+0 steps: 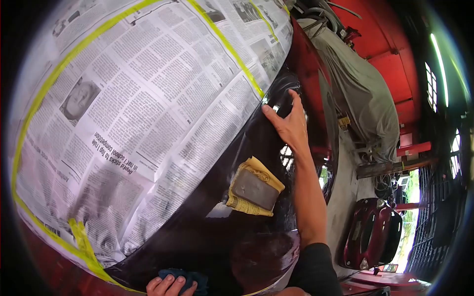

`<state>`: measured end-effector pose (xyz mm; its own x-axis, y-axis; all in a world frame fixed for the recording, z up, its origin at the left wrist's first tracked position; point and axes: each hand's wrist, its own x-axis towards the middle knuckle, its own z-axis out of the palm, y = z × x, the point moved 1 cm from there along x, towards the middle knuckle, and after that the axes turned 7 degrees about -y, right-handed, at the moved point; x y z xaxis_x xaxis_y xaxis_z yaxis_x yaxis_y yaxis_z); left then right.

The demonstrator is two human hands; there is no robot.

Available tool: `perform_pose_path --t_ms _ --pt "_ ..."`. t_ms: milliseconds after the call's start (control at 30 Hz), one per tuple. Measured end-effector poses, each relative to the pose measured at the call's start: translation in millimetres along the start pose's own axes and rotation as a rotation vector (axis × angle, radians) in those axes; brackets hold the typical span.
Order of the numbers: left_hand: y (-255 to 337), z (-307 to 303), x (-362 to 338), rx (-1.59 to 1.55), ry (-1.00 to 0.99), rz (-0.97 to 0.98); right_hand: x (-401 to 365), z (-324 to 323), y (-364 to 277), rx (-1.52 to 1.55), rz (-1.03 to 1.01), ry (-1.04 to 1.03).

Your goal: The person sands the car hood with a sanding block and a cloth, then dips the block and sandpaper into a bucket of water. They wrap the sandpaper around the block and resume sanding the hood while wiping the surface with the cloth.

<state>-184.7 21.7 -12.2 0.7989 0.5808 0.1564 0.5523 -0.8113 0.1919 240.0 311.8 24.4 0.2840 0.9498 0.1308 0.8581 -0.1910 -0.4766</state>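
My right hand (291,121) rests on a dark, glossy car panel (197,232), thumb and fingers spread, close to the edge of the taped newspaper (148,89). It holds nothing. At the bottom edge, my left hand (170,286) has its fingers curled over a dark blue cloth (190,280) against the panel; the rest of that hand is out of frame. Between the hands, a grey rectangular block (254,191) lies on a yellow printed sheet (242,204) with curled edges. Wet-looking shine shows on the panel around it.
Yellow-green tape (49,81) crosses and borders the newspaper. A vehicle under a grey cover (358,81) stands at the upper right, beside a red wall (385,29). A dark red car (370,234) is parked at the lower right. The whole view is tilted sideways.
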Motion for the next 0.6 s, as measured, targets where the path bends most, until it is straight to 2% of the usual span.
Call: perform_pose_path --t_ms 133,200,300,500,567,600 --pt "3 -2 2 0.052 0.058 0.027 -13 4 -1 -0.012 -0.044 -0.007" --pt "11 -18 10 -0.187 -0.003 -0.152 -20 2 -4 -0.003 -0.047 -0.029" --pt "13 -17 13 -0.207 0.047 -0.186 -29 0 -10 0.025 -0.045 -0.077" --pt "3 -19 10 -0.147 0.005 -0.079 -64 -15 -13 0.111 -0.108 -0.215" --pt "6 -16 10 -0.142 0.031 -0.092 -90 -25 -20 0.600 0.000 -0.295" --pt "6 -15 11 -0.131 0.056 -0.101 -105 -31 -24 0.342 -0.131 -0.432"
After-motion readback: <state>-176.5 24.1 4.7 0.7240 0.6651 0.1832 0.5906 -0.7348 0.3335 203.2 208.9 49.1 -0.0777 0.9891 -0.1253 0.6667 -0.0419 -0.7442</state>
